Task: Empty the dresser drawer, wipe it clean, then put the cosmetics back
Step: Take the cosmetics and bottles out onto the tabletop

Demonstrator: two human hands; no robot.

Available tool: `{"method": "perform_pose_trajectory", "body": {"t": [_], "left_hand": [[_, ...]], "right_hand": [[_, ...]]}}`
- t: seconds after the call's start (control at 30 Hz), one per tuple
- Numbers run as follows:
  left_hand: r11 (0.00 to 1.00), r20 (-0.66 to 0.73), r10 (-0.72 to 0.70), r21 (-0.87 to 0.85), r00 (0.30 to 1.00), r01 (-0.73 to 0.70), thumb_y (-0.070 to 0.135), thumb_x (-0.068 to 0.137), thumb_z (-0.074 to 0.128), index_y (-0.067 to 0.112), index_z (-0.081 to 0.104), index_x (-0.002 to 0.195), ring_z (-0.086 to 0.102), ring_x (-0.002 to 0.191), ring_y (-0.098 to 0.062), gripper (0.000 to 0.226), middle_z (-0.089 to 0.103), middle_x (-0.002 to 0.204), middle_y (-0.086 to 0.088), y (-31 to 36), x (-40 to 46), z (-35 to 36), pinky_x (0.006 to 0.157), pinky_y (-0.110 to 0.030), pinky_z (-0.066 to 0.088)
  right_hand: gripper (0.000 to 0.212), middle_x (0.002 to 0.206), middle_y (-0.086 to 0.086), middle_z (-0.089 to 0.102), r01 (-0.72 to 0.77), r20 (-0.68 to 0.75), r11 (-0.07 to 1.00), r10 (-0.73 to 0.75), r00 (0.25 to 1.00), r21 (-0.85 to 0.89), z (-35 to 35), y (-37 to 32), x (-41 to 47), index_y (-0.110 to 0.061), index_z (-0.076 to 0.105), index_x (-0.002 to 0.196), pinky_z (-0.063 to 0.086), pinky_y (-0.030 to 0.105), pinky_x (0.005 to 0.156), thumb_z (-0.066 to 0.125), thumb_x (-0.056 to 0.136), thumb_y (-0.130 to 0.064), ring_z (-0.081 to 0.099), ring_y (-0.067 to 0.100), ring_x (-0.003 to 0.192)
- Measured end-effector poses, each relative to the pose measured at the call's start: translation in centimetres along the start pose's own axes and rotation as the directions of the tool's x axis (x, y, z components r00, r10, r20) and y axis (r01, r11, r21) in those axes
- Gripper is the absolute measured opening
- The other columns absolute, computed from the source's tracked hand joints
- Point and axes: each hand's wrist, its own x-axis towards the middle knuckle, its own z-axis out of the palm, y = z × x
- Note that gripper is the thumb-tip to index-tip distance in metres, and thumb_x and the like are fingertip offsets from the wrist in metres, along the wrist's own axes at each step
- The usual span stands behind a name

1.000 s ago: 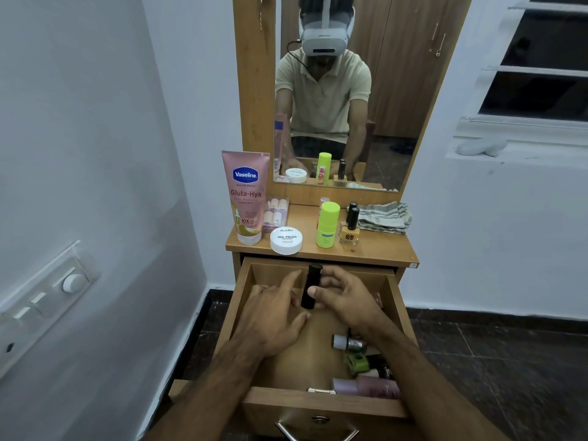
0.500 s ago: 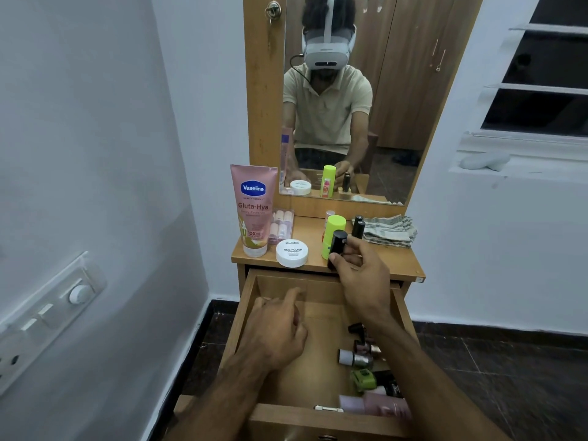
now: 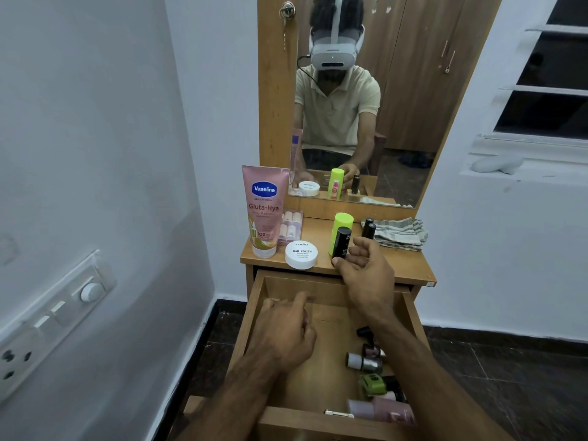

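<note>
The wooden drawer [image 3: 252,316] is pulled out below the dresser top [image 3: 405,265]. My right hand [image 3: 369,275] is up at the top's front edge. It pinches the base of a black cosmetic tube [image 3: 342,245], which stands upright in front of a lime-green bottle [image 3: 343,221]. My left hand [image 3: 286,335] hovers over the drawer's bare left half, index finger extended, holding nothing. Along the drawer's right side lie a silver nail polish [image 3: 364,361], a green bottle [image 3: 372,384], a pink tube [image 3: 383,410] and a small black item [image 3: 365,331].
On the top stand a pink Vaseline tube [image 3: 263,211], a white nail polish remover jar [image 3: 301,254], a box of false nails [image 3: 291,226], a black-capped nail polish [image 3: 369,229] and a folded checked cloth [image 3: 399,233]. A mirror [image 3: 407,128] rises behind. A wall with switches is close on the left.
My right hand lifted the black tube out of the drawer and carried it up to the dresser top by the green bottle. My left hand stayed over the drawer.
</note>
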Motion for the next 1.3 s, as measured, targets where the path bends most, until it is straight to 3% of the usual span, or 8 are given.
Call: {"method": "perform_pose_trajectory", "body": {"t": [0.17,0.3,0.43,0.57,0.77,0.93,1.13,1.3], "left_hand": [[1.0,0.005,-0.005,-0.015,1.0,0.006,0.033,0.091,0.054,0.036,0.039,0.141,0.058,0.098,-0.004,0.052,0.064,0.092,0.016,0.1,0.0,-0.1,0.112,-0.033,0.031],[0.999,0.011,-0.012,-0.029,1.0,0.012,0.032,0.092,0.054,0.037,0.038,0.141,0.058,0.099,-0.004,0.052,0.065,0.092,0.015,0.2,-0.1,-0.2,0.112,-0.034,0.03],[1.0,0.006,-0.007,-0.021,1.0,0.007,0.033,0.091,0.053,0.038,0.038,0.141,0.058,0.099,-0.003,0.052,0.064,0.092,0.016,0.2,-0.1,-0.2,0.112,-0.033,0.03],[1.0,0.018,-0.006,0.005,1.0,0.006,0.034,0.09,0.052,0.038,0.039,0.141,0.058,0.1,-0.003,0.052,0.065,0.091,0.015,-0.1,-0.2,-0.3,0.111,-0.032,0.03],[1.0,0.019,-0.016,-0.014,1.0,0.016,0.034,0.093,0.052,0.038,0.037,0.142,0.058,0.104,-0.005,0.052,0.066,0.097,0.015,0.3,-0.1,-0.3,0.114,-0.032,0.027],[1.0,0.012,-0.015,-0.024,1.0,0.016,0.037,0.092,0.052,0.039,0.037,0.142,0.059,0.103,-0.003,0.052,0.067,0.097,0.016,0.1,0.1,-0.2,0.113,-0.032,0.028],[0.999,0.006,-0.018,-0.036,1.0,0.019,0.038,0.09,0.05,0.041,0.037,0.14,0.058,0.101,-0.001,0.051,0.067,0.093,0.016,0.0,0.2,0.1,0.11,-0.03,0.028],[0.999,0.022,-0.03,-0.042,0.999,0.031,0.038,0.093,0.05,0.041,0.035,0.142,0.059,0.105,-0.006,0.051,0.067,0.105,0.014,-0.1,0.5,0.2,0.111,-0.03,0.026]], "right_hand": [[0.032,0.103,-0.011,0.063,0.179,-0.185,0.979,-0.194,0.963,-0.093,-1.2,-3.0,0.2,-0.025,0.064,0.117,0.059,0.035,0.077,0.073,0.09,-0.04,0.061,0.007,0.088],[0.039,0.116,-0.008,0.061,0.264,-0.018,0.902,-0.288,0.958,-0.342,-2.1,-7.3,4.0,-0.028,0.065,0.12,0.058,0.042,0.081,0.064,0.09,-0.052,0.061,0.011,0.099],[0.056,0.116,-0.001,0.065,0.24,0.277,0.617,-0.037,0.96,-0.75,-1.3,-11.5,7.9,-0.024,0.062,0.127,0.051,0.037,0.077,0.062,0.087,-0.063,0.06,0.02,0.1],[0.06,0.117,0.006,0.061,0.212,0.324,0.411,0.226,0.919,-0.887,0.4,-12.9,9.4,-0.017,0.058,0.13,0.048,0.04,0.082,0.071,0.086,-0.055,0.059,0.026,0.106],[0.04,0.096,0.005,0.06,0.212,0.328,0.43,0.215,0.92,-0.878,2.2,-11.9,10.2,-0.014,0.061,0.12,0.048,0.033,0.059,0.075,0.089,-0.034,0.058,0.019,0.077],[0.018,0.094,0.007,0.062,0.199,0.324,0.465,0.203,0.924,-0.862,3.1,-10.9,10.8,-0.013,0.063,0.11,0.06,0.039,0.081,0.067,0.094,-0.019,0.064,0.023,0.089],[0.01,0.091,0.004,0.064,0.268,0.367,0.479,0.126,0.922,-0.836,3.9,-10.6,12.1,-0.015,0.065,0.102,0.054,0.033,0.064,0.069,0.093,-0.019,0.063,0.019,0.079],[0.009,0.091,0.002,0.068,0.341,0.42,0.482,0.065,0.905,-0.807,6.0,-10.8,13.4,-0.017,0.069,0.1,0.059,0.039,0.075,0.069,0.091,-0.02,0.066,0.021,0.082]]}}
